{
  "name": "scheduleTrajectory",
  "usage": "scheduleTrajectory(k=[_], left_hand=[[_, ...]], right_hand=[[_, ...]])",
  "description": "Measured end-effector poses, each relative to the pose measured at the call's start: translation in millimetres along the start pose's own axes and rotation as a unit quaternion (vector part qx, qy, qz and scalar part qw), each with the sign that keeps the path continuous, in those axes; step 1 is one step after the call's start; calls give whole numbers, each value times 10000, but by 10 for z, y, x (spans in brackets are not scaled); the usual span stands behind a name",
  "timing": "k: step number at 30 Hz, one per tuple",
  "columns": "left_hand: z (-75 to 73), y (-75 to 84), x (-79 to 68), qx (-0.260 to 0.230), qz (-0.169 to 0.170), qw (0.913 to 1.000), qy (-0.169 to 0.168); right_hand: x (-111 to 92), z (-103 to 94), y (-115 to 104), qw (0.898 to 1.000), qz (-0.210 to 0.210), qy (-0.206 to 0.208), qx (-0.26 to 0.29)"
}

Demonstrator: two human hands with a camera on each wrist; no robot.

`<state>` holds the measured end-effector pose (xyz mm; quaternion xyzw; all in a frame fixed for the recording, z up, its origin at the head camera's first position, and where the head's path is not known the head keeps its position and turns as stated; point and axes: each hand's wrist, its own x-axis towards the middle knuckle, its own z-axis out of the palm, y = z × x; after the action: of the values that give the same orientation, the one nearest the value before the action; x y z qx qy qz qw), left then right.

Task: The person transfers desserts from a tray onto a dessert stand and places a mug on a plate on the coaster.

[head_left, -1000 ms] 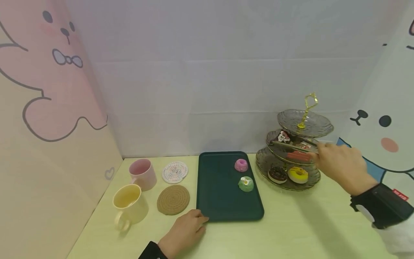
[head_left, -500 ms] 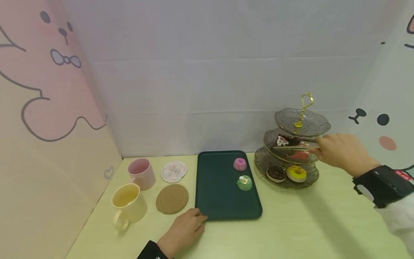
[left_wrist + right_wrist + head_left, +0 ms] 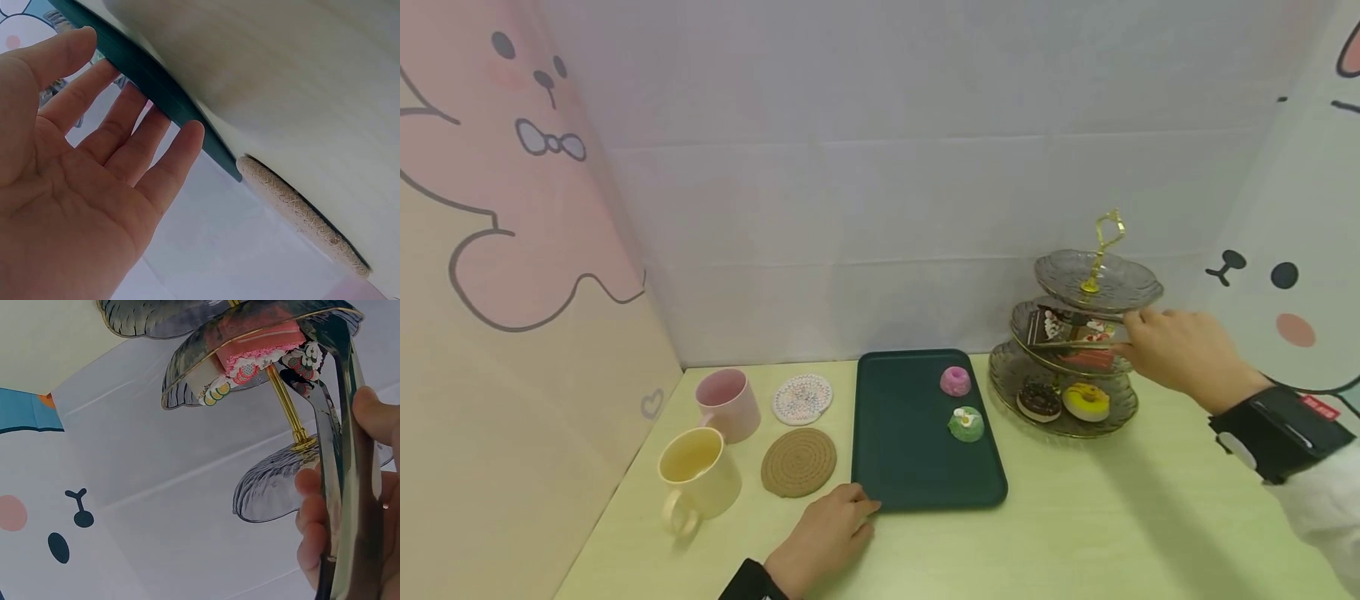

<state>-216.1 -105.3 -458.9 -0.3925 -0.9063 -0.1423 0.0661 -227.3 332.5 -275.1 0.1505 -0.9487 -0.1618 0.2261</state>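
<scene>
My right hand (image 3: 1183, 354) grips silver metal tongs (image 3: 362, 519) at the middle tier of a three-tier glass stand (image 3: 1131, 287). The tongs' arms lie on either side of a dark cake slice (image 3: 1051, 323) with white decoration on top. Beside it on that tier sits a pink-red cake slice (image 3: 262, 344). My left hand (image 3: 827, 529) rests at the near left corner of a dark green tray (image 3: 902, 467), its fingers extended and fingertips at the rim. On the tray's right side are a pink ring-shaped cake (image 3: 956, 381) and a green round cake (image 3: 966, 424).
A chocolate donut (image 3: 1039, 402) and a yellow donut (image 3: 1086, 402) sit on the bottom tier. Left of the tray lie a white speckled coaster (image 3: 802, 398) and a brown woven coaster (image 3: 798, 462). A pink mug (image 3: 730, 408) and a yellow mug (image 3: 707, 483) stand further left.
My right hand has risen slightly, bringing the tongs nearly level at the middle tier. The dark slice between their arms shows more upright now. My left hand stays at the tray corner.
</scene>
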Motion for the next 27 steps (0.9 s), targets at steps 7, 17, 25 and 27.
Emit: scheduleTrajectory(k=[7, 17, 25, 27], left_hand=[[-3, -8, 0, -6, 20, 10000, -33], [-12, -7, 4, -90, -43, 9998, -193], [-17, 0, 1, -71, -25, 9998, -167], [-16, 1, 0, -74, -18, 9998, -165]], right_hand=[[-54, 5, -17, 9998, 176, -111, 80], [-41, -53, -39, 9962, 587, -579, 294], [-89, -25, -48, 9982, 471, -353, 152], [-117, -5, -43, 9992, 374, -95, 107]])
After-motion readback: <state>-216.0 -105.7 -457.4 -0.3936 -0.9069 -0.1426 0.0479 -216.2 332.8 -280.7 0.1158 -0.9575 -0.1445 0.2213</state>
